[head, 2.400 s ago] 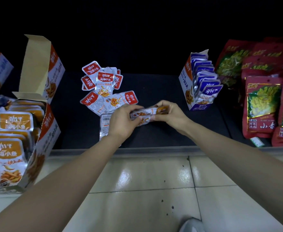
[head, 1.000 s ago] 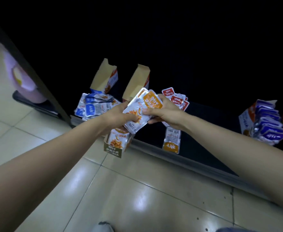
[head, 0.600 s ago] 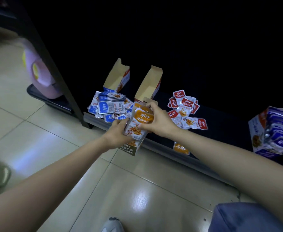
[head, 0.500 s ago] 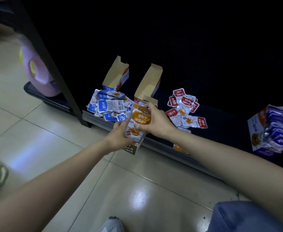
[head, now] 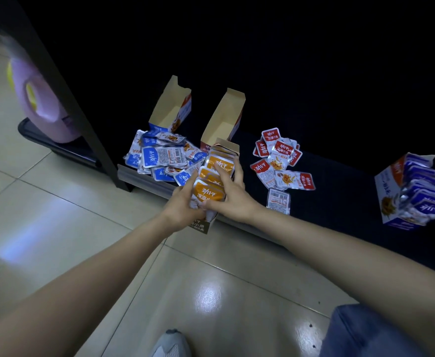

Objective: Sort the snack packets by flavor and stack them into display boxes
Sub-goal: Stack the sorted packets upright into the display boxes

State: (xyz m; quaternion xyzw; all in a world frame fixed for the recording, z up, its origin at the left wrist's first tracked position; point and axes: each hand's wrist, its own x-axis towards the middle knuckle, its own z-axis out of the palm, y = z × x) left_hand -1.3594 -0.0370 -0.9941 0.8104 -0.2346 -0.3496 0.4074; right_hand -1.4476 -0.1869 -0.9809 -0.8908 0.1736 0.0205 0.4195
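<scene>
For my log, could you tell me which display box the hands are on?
The orange-packet box at the shelf edge; left hand and right hand hold its packets, unlike the purple-packet box.

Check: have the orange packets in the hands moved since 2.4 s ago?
Yes, leftward. Earlier the orange packets were held in front of the red packet pile; now they stand in the display box left of it.

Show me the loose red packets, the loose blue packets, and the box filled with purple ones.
red packets [head: 283, 150]: head view, red label of a packet near the top of the pile.
blue packets [head: 149, 157]: head view, blue label of the topmost packet.
purple-packet box [head: 389, 194]: head view, its printed side wall.
</scene>
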